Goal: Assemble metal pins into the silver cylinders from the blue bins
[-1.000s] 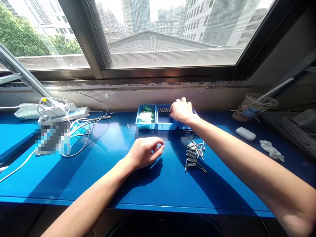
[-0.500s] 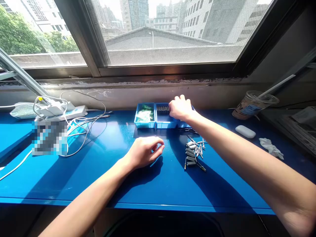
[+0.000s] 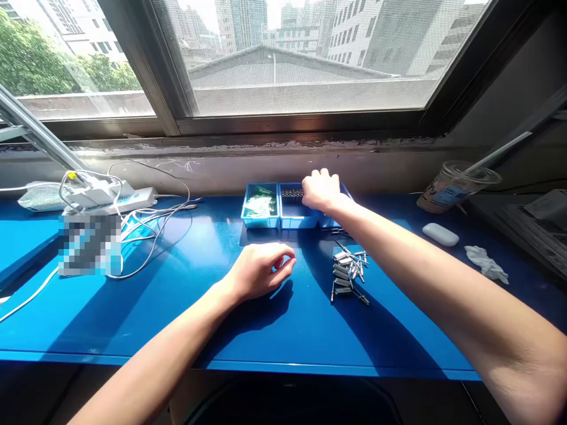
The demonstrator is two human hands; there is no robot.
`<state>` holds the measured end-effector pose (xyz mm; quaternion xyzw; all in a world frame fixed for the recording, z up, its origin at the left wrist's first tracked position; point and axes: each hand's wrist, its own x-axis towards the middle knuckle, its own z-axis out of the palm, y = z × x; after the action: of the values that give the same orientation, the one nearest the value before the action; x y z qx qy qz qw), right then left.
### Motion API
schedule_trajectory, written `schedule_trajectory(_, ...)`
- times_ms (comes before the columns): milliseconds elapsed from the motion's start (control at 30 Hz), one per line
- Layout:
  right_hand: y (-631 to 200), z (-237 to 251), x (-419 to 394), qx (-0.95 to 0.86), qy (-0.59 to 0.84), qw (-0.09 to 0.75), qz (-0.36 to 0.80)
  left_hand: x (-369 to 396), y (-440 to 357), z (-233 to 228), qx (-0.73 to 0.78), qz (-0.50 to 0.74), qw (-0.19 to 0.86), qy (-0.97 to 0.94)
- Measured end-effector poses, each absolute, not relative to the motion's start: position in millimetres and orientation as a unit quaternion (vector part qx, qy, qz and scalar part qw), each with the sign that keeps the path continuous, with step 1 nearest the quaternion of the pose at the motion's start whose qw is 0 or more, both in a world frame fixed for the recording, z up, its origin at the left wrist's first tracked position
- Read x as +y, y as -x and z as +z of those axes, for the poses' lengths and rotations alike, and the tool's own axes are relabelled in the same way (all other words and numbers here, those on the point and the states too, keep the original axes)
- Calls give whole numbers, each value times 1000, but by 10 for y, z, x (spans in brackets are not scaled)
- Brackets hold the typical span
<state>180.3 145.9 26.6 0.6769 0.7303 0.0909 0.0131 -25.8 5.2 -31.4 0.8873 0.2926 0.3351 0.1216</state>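
My right hand reaches over the blue bins, back up, at the border of the middle bin and the right bin. Its fingers bend downward; their tips and anything between them are hidden. Dark cylindrical parts stand in rows at the back of the middle bin. My left hand rests above the table, fingers curled and thumb near the index fingertip, with nothing visible in them. Right of it lies a pile of metal rods and pins beside several grey cylinders.
Small clear and green bags fill the left bin. White cables and a power strip lie on the left. At right are a drink cup with a straw, a white case and a crumpled tissue. The window is behind.
My right hand has shifted very slightly left over the bins, its fingers still down. My left hand has stayed almost still. The pile looks the same.
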Motion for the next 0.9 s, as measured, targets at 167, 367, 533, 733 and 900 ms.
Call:
schedule_trajectory(167, -1789, 272, 1452, 727, -680, 8, 91, 46, 264, -309, 290, 338, 122, -887)
schedule_trajectory(367, -1810, 252, 1456, 734, -674, -6, 86, 47, 265, -300, 294, 330, 126, -888)
schedule_trajectory(533, -1822, 372, 1388, 737, -670, -27, 83, 43, 267, -299, 293, 330, 130, -888)
schedule_trajectory(733, -1928, 717, 823, 763, -632, -123, 58, 39, 259, -313, 292, 333, 127, -888)
schedule_trajectory(900, -2146, 669, 337, 774, -629, -62, -37, 45, 258, -337, 290, 318, 135, -893)
